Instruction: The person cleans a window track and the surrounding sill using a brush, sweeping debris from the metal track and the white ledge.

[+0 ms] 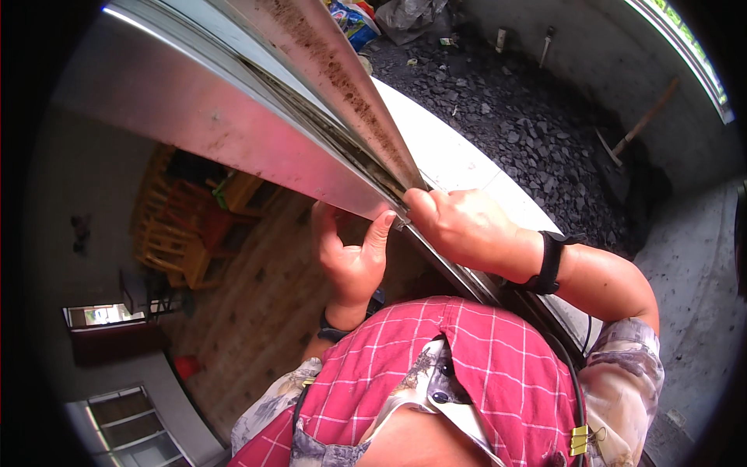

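A shiny metal window frame [226, 128] slants from the upper left down to the middle of the head view. My left hand [354, 261] is at its lower end, thumb against the edge near the corner and fingertips partly hidden behind the frame. Beside it, my right hand [467, 229] is closed in a fist at the foot of a second, brown-stained metal frame [342, 78]. What its fingers hold is hidden. Between the two frames runs a narrow dark gap, and a metal track [459, 268] continues below my hands.
A white sill [443, 140] curves along the right side. Beyond it lie dark broken stones [513, 124], with a long-handled tool [646, 121] against the wall. Down on the left are stacked wooden chairs [167, 226], a wooden floor [241, 311] and a red container [187, 366].
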Tool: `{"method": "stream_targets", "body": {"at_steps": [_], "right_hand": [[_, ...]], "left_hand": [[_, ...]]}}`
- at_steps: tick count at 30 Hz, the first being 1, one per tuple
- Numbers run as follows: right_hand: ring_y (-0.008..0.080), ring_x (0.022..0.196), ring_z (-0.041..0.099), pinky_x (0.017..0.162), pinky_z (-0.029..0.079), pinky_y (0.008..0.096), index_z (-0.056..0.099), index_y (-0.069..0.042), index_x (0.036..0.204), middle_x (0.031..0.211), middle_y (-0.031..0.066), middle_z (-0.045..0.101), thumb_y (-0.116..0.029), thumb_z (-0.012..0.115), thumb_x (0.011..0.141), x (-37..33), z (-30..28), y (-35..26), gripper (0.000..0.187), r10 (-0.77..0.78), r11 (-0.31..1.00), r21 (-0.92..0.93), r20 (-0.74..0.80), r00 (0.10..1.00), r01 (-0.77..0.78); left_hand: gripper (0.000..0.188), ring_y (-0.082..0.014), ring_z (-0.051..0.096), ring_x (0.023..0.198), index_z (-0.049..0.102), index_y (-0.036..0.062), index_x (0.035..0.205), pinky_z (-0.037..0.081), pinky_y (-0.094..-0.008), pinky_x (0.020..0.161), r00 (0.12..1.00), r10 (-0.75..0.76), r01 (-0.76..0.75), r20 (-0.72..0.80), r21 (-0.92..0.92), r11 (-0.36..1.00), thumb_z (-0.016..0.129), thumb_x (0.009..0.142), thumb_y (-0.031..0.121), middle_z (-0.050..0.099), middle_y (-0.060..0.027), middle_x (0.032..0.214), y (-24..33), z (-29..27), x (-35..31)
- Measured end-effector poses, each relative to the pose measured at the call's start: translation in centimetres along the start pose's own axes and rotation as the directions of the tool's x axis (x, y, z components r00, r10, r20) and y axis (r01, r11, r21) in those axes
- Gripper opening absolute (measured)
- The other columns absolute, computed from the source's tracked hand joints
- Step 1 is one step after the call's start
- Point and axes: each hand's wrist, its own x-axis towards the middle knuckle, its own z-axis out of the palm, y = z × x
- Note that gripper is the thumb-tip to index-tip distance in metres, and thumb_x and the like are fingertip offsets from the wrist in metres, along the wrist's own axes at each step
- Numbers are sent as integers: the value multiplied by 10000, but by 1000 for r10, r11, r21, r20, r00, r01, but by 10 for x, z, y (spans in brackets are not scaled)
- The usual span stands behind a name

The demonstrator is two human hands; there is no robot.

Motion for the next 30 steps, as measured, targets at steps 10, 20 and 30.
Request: {"method": "stream_targets", "body": {"at_steps": [10,20,30], "right_hand": [[321,586,676,505,530,411,548,-22,846,622,145,640,-71,584,813,-1,-15,-8,68,-4,1000,31,122,993,0],[324,583,674,560,545,424,635,-35,830,603,140,633,-100,628,758,-49,-112,-29,97,117,984,63,458,881,-164],[381,628,635,594,506,453,643,-25,949,665,188,612,-116,610,875,-34,-48,14,122,128,975,154,205,970,-161]], "left_hand": [[561,-179,621,995,532,-41,1264,500,-334,919,1000,-11,9,-26,-69,998,833,801,59,640,-99,1133,1,2,-6],[502,-167,610,950,548,-19,1208,485,-315,905,1000,-4,4,-3,-39,999,835,808,79,640,-73,1064,-2,2,-5],[495,-156,611,938,535,-21,1214,490,-309,894,999,-22,24,24,-75,997,821,821,72,640,-68,1057,-4,13,-7]]}}
